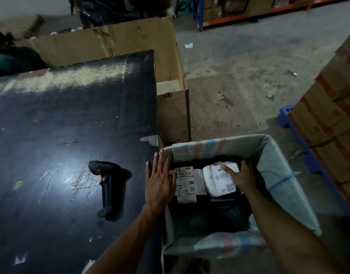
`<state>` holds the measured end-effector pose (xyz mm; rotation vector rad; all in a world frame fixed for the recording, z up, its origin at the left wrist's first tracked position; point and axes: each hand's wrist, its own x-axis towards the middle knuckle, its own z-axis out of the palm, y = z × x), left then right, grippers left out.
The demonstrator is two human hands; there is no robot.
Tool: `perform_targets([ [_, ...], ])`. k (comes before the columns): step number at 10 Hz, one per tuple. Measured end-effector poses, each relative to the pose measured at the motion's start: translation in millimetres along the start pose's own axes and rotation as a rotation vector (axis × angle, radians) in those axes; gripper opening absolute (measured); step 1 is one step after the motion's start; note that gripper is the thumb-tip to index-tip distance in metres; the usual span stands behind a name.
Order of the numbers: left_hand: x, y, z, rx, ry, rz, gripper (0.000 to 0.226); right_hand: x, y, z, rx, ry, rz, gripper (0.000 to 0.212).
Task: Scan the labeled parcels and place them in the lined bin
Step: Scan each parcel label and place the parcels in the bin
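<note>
I am pressing my right hand (pixel 242 177) down on a labeled parcel (pixel 217 179) inside the lined bin (pixel 285 175), fingers spread flat on top rather than gripping — settling it, I judge, beside another parcel (pixel 187 182) so both lie label up. My left hand (pixel 159 181) is hovering open at the bin's near edge, fingers straight, holding nothing. The scanner (pixel 109 189) is lying on the dark table (pixel 71 115), out of my way. Under the parcels everything is going black — I cannot tell how many dark bags are stacked there.
</note>
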<state>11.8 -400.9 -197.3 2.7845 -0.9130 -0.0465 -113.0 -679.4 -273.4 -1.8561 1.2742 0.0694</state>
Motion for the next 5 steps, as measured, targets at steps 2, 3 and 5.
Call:
perform_targets([
  [2,1,-2,-8,-0.037,-0.049,0.036,0.070,-19,-24,-11,-0.352,0.061,-0.075,0.107],
  [3,1,-9,-14,-0.058,-0.150,0.069,0.080,-43,-45,-12,-0.515,0.020,-0.071,0.103],
  [5,21,-25,-46,-0.158,-0.388,0.127,0.072,-88,-104,-9,-0.481,-0.017,-0.267,0.094],
])
